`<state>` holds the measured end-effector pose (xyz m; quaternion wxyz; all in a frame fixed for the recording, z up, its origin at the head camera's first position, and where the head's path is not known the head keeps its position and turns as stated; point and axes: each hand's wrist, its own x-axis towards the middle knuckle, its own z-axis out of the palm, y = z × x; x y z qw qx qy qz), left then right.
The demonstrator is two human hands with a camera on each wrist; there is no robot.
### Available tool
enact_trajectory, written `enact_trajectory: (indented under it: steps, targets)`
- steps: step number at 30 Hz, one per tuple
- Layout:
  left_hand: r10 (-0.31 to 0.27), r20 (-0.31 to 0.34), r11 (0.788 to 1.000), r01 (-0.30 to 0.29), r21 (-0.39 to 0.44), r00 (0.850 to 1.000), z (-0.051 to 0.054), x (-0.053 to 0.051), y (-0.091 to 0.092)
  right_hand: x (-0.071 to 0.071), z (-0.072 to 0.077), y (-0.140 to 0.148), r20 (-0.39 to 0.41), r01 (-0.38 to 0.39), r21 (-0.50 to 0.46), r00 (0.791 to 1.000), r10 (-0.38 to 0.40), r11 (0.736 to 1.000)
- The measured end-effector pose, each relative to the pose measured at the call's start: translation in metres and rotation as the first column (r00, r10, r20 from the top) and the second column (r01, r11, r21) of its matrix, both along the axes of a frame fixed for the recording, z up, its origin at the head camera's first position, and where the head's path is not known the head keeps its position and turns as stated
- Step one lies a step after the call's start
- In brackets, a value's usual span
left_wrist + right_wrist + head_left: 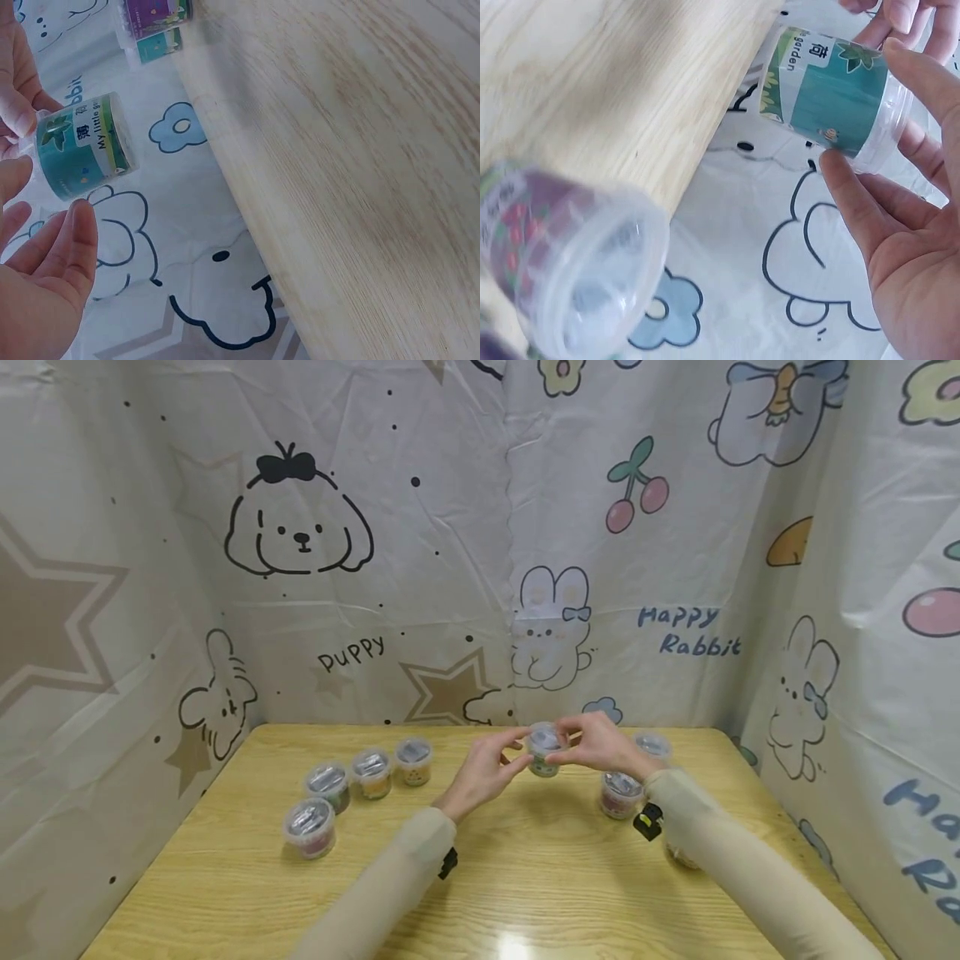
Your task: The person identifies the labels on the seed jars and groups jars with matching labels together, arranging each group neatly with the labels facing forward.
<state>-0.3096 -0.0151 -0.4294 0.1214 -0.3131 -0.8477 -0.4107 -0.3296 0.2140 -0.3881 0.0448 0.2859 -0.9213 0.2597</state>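
I count 8 lidded clear cups. 1 of them, the teal-labelled cup (pixel 543 748), is up in the air over the far part of the table (pixel 517 877), close to upright, with a green leaf and "My little garden" on its label. The right hand (pixel 597 741) pinches it near the lid between thumb and fingers; the left hand (pixel 483 768) grips it from the other side with finger and thumb.

To the left, 4 cups stand in a slanting row: a reddish cup (pixel 310 828) nearest, then a dark cup (pixel 328 787), an orange cup (pixel 373 773) and a yellowish cup (pixel 414 762) farthest back. To the right are 3 more: a far cup (pixel 653 747), a berry-labelled cup (pixel 621 795) in front of it, and a half-hidden cup (pixel 681 857) beneath the right sleeve (pixel 720 827).

I see 2 cream sleeves and 2 black wrist devices (pixel 648 821).

The tabletop is pale yellow wood grain, with a bright glare at the near edge. White printed cloth (pixel 450 568) hangs on 3 sides, showing 1 puppy face with a black bow, 2 cherries on a stem, brown stars, rabbits and the words "Happy Rabbit".
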Motion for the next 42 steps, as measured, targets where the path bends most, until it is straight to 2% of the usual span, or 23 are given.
enact_trajectory:
  steps: [6, 10, 13, 18, 27, 33, 38, 42]
  targets:
    - [-0.003, -0.003, 0.999, 0.002, -0.035, 1.000, 0.000, 0.002, 0.000, -0.010, 0.008, 0.016, -0.028, 0.006, 0.076, 1.000, -0.004, 0.997]
    - [-0.017, -0.003, 0.999, 0.016, -0.051, 1.000, -0.002, 0.004, -0.003, -0.019, 0.009, 0.030, -0.061, 0.053, 0.123, 0.997, -0.046, 0.991]
    - [-0.024, 0.003, 0.998, 0.024, -0.062, 1.000, -0.005, 0.005, -0.006, -0.024, 0.010, 0.038, -0.036, 0.089, 0.136, 0.996, -0.085, 0.987]
    - [-0.030, 0.025, 0.996, 0.032, -0.088, 0.999, -0.007, 0.006, -0.010, -0.028, 0.010, 0.048, -0.006, 0.109, 0.161, 0.994, -0.109, 0.981]
    - [-0.045, 0.033, 0.988, 0.050, -0.148, 0.998, -0.010, 0.006, -0.015, -0.035, 0.002, 0.060, -0.001, 0.101, 0.195, 0.995, -0.102, 0.976]
    - [-0.036, 0.027, 0.987, 0.040, -0.155, 0.999, -0.013, 0.007, -0.017, -0.044, -0.005, 0.068, -0.036, 0.108, 0.294, 0.994, -0.102, 0.950]
    - [-0.038, 0.031, 0.988, 0.042, -0.148, 0.999, -0.015, 0.007, -0.019, -0.049, -0.011, 0.075, -0.008, 0.112, 0.365, 0.993, -0.117, 0.924]
    - [-0.036, 0.020, 0.988, 0.038, -0.152, 0.999, -0.016, 0.006, -0.020, -0.054, -0.016, 0.081, 0.009, 0.109, 0.377, 0.993, -0.122, 0.920]
